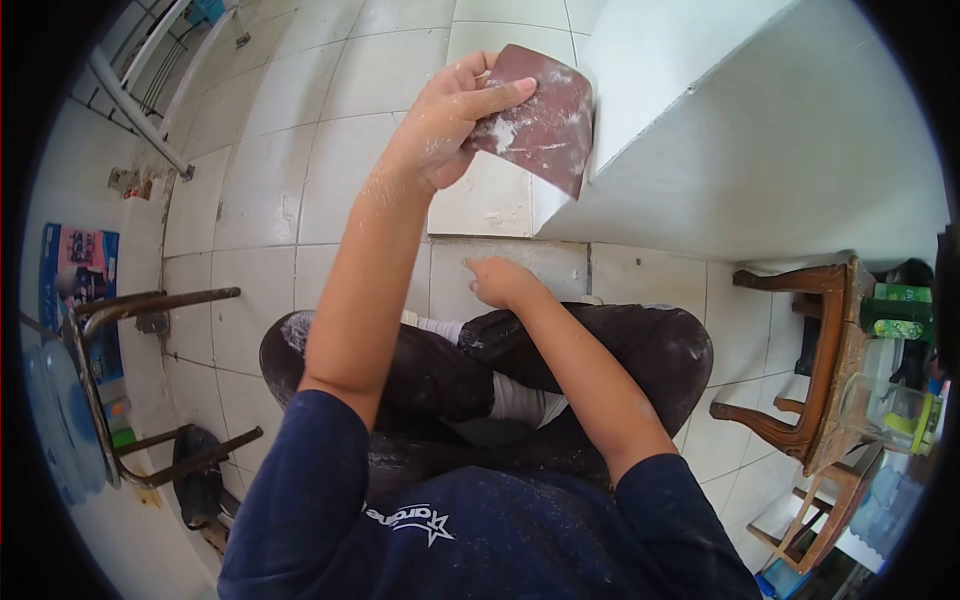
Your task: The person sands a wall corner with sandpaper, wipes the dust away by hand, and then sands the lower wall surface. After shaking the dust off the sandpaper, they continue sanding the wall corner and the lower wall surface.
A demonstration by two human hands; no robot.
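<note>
My left hand [450, 115] is raised and grips a reddish-brown sheet of sandpaper [545, 125] smeared with white dust. The sheet lies against the corner edge of a white painted panel [760, 150] that slants in from the upper right. My right hand [500, 282] rests lower down, fingers loosely curled with nothing in them, just above my dust-covered dark trousers [640, 350]. Both forearms are powdered white. I sit with my legs crossed, a white sock [520, 398] showing between them.
White floor tiles [280, 200] spread below. A wooden side table [820, 360] with bottles and a clear container stands at right. At left a metal-framed chair [130, 380], a blue water jug [55, 410] and a printed box [80, 265]. White rails [140, 90] lie at the upper left.
</note>
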